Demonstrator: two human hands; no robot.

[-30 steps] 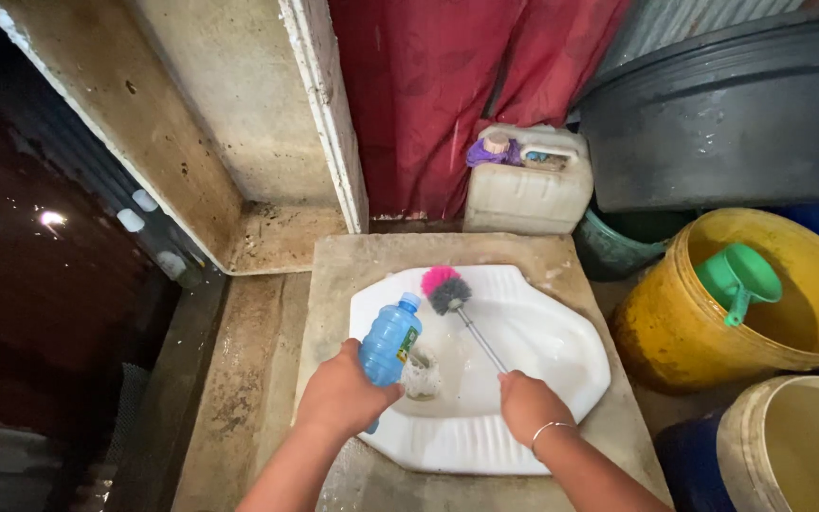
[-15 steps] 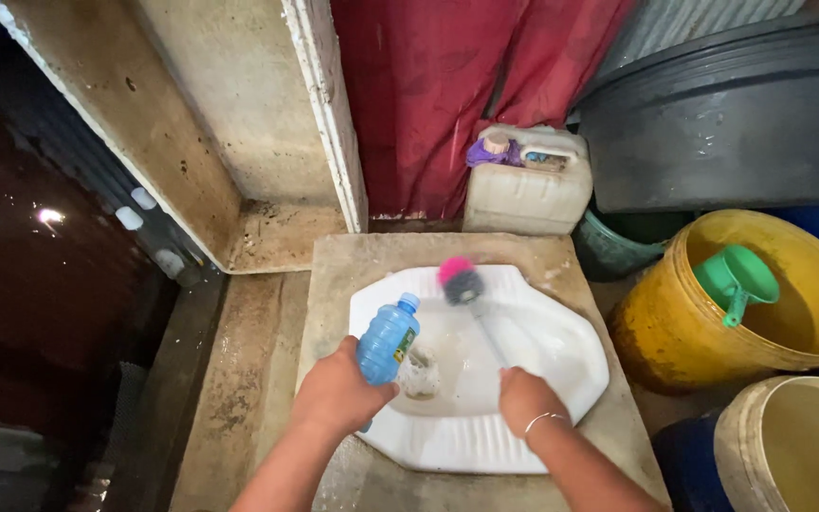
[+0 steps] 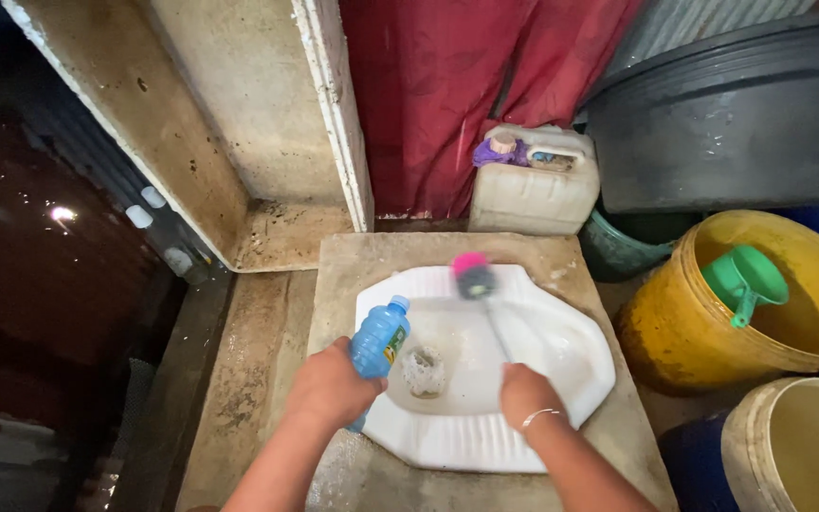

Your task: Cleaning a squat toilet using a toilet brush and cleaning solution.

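Left hand (image 3: 332,387) grips a blue plastic bottle (image 3: 378,338); right hand (image 3: 526,391) clasps a blurred bristly brush (image 3: 474,277) over glossy white pan (image 3: 571,356).

Bare forearms; thin bangle (image 3: 538,415) on right wrist

Blue plastic bottle (image 3: 378,343) is tilting, cap end pointing up-right, sitting over the left rim of the white squat pan (image 3: 571,346). Toilet brush (image 3: 482,300) is lying inside the pan, pink-and-dark head blurring near the far end, thin handle running back toward the near side.
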